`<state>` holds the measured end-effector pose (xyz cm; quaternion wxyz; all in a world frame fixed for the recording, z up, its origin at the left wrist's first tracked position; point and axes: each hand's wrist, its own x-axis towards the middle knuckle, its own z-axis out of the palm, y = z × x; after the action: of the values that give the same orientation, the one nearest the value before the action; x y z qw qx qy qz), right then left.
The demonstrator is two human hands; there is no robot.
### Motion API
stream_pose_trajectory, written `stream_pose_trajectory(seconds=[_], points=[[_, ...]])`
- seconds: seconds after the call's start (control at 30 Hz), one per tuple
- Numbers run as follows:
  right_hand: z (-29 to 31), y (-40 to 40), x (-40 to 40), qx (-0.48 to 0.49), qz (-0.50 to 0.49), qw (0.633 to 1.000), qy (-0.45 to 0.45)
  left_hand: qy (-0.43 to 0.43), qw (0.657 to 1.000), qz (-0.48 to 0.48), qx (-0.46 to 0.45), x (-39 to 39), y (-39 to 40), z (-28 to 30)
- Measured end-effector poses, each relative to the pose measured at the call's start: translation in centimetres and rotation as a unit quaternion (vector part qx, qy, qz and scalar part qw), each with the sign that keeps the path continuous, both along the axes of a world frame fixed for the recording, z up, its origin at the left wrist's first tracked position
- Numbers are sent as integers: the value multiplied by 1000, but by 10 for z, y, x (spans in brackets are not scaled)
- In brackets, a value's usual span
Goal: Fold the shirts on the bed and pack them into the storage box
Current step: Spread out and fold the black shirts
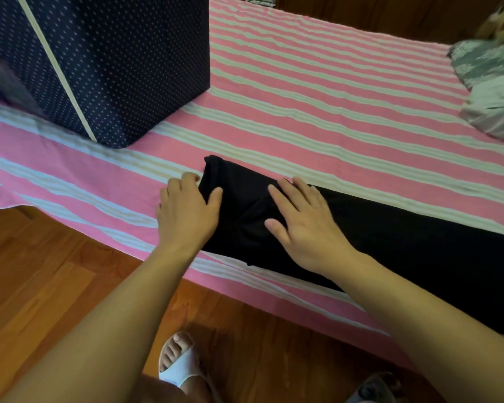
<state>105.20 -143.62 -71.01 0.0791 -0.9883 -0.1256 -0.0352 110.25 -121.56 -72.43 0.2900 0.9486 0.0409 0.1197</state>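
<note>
At the far left, the navy polka-dot storage box stands on the pink-and-white striped bed, well apart from the hands; its opening is out of view, so what it already holds cannot be told. Just right of it, near the bed's front edge, the left hand grips the short end of the black shirt: the thumb lies on top of the cloth and the fingers curl round its edge. Next, the right hand lies flat on the shirt with fingers straight and spread, pressing the fabric down. The shirt is already folded into a long narrow band that runs to the right along the bed's edge and out of frame. At the far right, a heap of grey patterned garments waits on the bed.

The step in hand looks like the folding of this band crosswise. The next move probably calls for the left hand to lift its end and carry it rightward over the line the right hand holds, keeping the edges aligned so the bundle stays compact enough for the box.
</note>
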Motion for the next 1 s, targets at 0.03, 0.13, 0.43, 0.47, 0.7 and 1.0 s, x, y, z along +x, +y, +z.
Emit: stream_pose_trajectory(seconds=[0.03,0.13,0.43,0.47,0.7,1.0], points=[[-5,0,5,-15,2,999,45,17,1000,2,-15,7,2,-1],[-20,-3,21,-51,-4,992,111,43,999,5,-9,25,1,-3],[-32,-16,9,-80,-37,993,81,120,992,14,23,12,0,-10],[-35,-17,10,-80,-38,992,86,143,990,7,-5,11,5,-10],[-15,-22,15,41,-30,987,155,303,873,-64,-378,12,11,27],[59,-171,-70,657,-188,711,163,198,897,-205,-336,-38,-149,112]])
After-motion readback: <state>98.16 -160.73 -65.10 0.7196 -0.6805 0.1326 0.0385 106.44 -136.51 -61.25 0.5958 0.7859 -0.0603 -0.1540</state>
